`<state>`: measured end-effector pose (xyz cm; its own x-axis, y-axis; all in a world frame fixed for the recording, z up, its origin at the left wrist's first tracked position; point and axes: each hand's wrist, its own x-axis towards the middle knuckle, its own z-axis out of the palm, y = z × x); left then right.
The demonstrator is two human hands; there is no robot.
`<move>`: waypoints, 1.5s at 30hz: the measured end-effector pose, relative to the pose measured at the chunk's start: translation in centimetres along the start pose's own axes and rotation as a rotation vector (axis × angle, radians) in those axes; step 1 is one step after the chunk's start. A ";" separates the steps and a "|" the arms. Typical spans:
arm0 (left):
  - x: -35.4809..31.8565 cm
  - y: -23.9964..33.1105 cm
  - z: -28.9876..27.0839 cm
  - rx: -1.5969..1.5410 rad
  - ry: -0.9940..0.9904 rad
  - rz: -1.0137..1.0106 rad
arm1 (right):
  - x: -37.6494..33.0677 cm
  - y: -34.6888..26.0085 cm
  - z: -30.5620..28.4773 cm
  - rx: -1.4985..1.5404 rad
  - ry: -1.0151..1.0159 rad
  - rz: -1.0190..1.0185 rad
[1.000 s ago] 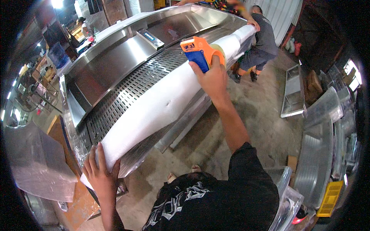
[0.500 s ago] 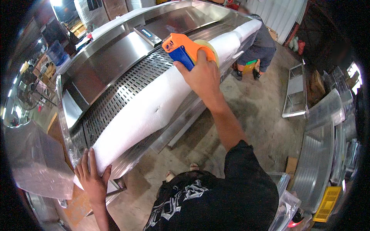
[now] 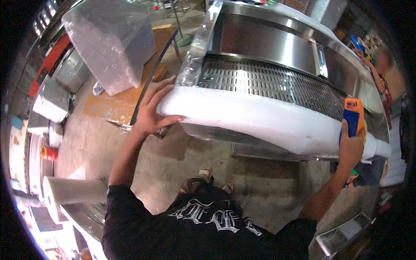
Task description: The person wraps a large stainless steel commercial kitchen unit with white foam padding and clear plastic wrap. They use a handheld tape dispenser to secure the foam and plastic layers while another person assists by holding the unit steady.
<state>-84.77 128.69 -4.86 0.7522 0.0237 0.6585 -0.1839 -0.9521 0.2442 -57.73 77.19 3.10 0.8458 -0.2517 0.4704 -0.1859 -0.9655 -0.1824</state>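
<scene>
Head view: my left hand (image 3: 154, 110) is spread wide, thumb apart from fingers, against the near left end of the long white foam sheet (image 3: 242, 115), bracing rather than clenching it. My right hand (image 3: 352, 149) is closed round the orange and blue plastic tape dispenser (image 3: 353, 115), held at the foam's right part; whether the tape has stuck, I can't tell. The foam lies along the front edge of the shiny stainless-steel unit with the slotted panel (image 3: 268, 82). If my left palm eased off, I judge that end could slip down, its lower edge looking loose. A careless swing of the dispenser might scratch the bare steel or tear the soft foam.
</scene>
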 end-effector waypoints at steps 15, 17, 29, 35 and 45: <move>1.3 -1.7 3.3 -0.274 0.012 0.152 | -13.9 -7.3 -12.1 0.602 0.225 0.022; 1.2 -3.2 3.2 -0.371 -0.047 0.209 | -17.8 -8.2 -13.9 0.795 0.020 0.068; 3.8 -8.1 5.5 -0.729 0.169 0.484 | -21.8 -27.6 -16.4 1.121 -1.033 0.248; 3.7 -9.2 7.3 -0.741 0.226 0.477 | -19.1 -35.4 -15.8 0.926 -1.182 0.275; 4.2 -9.5 10.0 -1.010 0.364 0.437 | -15.8 -42.5 -14.7 0.540 -1.372 0.532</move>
<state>-73.58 134.80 -11.52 0.3036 -0.0050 0.9528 -0.9282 -0.2273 0.2945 -70.55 121.21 16.07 0.5916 -0.0012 -0.8062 -0.6594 -0.5761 -0.4830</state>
